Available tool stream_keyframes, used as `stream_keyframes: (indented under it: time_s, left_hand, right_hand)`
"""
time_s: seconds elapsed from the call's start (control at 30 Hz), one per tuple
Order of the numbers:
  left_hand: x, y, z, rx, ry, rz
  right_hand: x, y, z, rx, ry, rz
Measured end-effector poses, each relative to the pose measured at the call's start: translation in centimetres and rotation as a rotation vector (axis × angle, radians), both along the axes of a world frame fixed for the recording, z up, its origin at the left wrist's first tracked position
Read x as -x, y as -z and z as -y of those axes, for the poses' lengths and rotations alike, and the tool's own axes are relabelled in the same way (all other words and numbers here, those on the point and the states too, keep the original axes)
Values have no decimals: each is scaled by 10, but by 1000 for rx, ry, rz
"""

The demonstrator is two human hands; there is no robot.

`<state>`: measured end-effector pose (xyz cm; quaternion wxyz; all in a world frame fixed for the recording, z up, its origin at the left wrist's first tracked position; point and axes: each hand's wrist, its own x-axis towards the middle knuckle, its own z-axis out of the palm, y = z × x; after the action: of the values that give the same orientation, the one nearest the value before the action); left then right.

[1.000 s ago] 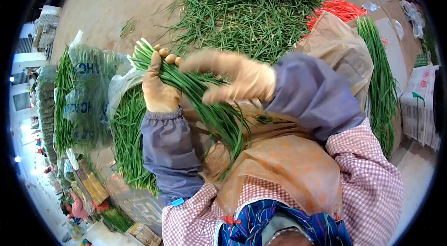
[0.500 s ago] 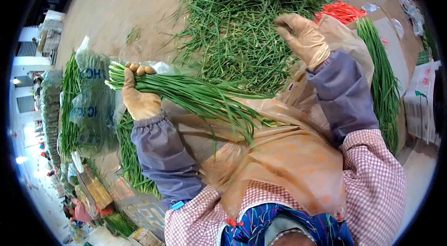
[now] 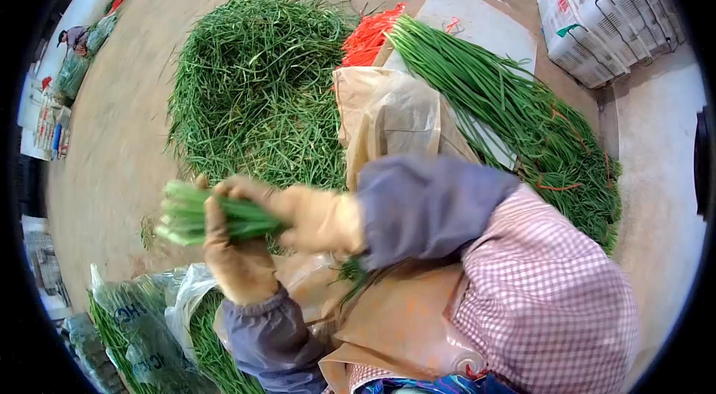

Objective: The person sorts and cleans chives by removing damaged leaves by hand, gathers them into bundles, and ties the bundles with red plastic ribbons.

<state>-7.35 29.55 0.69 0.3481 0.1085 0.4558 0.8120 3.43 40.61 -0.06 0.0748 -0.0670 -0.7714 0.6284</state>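
Note:
In front of my apron a bunch of garlic chives [image 3: 183,215] is held with its pale cut ends pointing left. My left hand [image 3: 242,263], in a tan glove, is wrapped round it from below, thumb up along the near side. Across the top comes my right hand [image 3: 309,211], gloved too and blurred, its fingers curled over the bunch close to the left hand. The leafy end is mostly hidden behind my right hand and sleeve. A few dark green leaves [image 3: 350,271] hang below the right wrist over the tan plastic apron [image 3: 403,312].
A large heap of loose green leaves [image 3: 253,81] lies on the floor ahead. Red ties [image 3: 369,36] and a pile of chives [image 3: 477,73] lie on a white board [image 3: 477,14] to the right. White crates [image 3: 597,14] stand beyond. Bagged chives [image 3: 142,319] sit at lower left.
My right hand has come from the upper right across to the bunch in my left hand. The view has turned right, showing more of the chive pile and crates.

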Motion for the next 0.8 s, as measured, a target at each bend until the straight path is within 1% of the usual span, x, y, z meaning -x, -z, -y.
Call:
stream_keyframes:
  time_s: [0.03,0.07,0.1,0.13,0.17,0.2,0.23,0.27,0.3,0.33,0.37,0.4,0.43,0.47,0.5,0.53,0.57,0.63,0.7,0.77,0.8]
  left_hand:
    - [-13,-6,-13,25,98,34]
    - [-15,-3,-20,46,238,-28]
    - [-18,2,-26,66,372,-88]
    - [-25,-1,-31,96,486,-187]
    - [-24,-2,-30,129,583,-187]
    - [-22,1,-28,165,629,-171]
    - [-20,3,-13,238,615,-151]
    - [-23,4,-2,219,608,-121]
    - [-27,8,6,201,590,-96]
    - [-30,13,16,192,579,-108]
    - [-33,23,26,164,596,-123]
    - [-45,26,31,154,560,-122]
    - [-50,28,49,131,533,-130]
    - [-55,26,71,202,482,-227]
    - [-64,22,91,276,450,-317]
    - [-69,16,112,289,319,-337]
    - [-76,22,138,300,178,-370]
    - [-75,13,166,463,-61,-216]
    - [-92,19,213,597,-317,-195]
    - [-117,35,261,560,-605,-142]
    - [-130,43,278,630,-767,-148]
  right_hand:
    - [-15,11,-20,-69,69,-107]
    - [-36,11,-48,-102,98,-66]
    - [-58,-13,-82,-79,55,122]
    - [-79,-17,-106,-144,158,86]
    - [-100,-22,-130,-210,263,56]
    - [-118,-31,-151,-346,315,149]
    - [-124,-27,-163,-412,419,214]
    - [-135,-7,-188,-639,472,321]
    - [-134,-6,-191,-597,533,317]
    - [-143,33,-223,-706,561,305]
    - [-170,89,-271,-884,565,311]
    - [-178,102,-282,-1032,534,543]
    - [-178,100,-281,-1016,350,753]
    - [-193,106,-283,-1176,342,837]
    - [-174,60,-246,-1067,339,1011]
    - [-181,61,-271,-1139,334,1090]
    - [-158,19,-238,-1174,313,1092]
    - [-120,6,-280,-1437,225,852]
    - [-49,-35,-236,-1504,116,572]
    - [23,-49,-131,-1347,-56,100]
    - [60,-57,-73,-1215,-282,-80]
